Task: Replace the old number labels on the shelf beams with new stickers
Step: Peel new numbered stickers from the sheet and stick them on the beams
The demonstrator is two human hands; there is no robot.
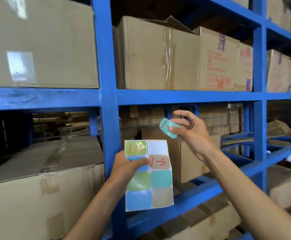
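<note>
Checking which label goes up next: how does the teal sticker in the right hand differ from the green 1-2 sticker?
The teal sticker is peeled off, curled, pinched by the right hand; the green 1-2 sticker lies flat on the sheet the left hand holds. Teal's number is partly hidden; green's reads fully. Both carry red handwriting.

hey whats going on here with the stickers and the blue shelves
A person stands at a blue shelf rack stacked with cardboard boxes. The left hand holds a sticker sheet with coloured labels, two reading 1-2 and 1-5 in red; one slot on it is blank. The right hand pinches a teal sticker with red writing, already off the sheet, just below the horizontal beam. It is not yet stuck on.
</note>
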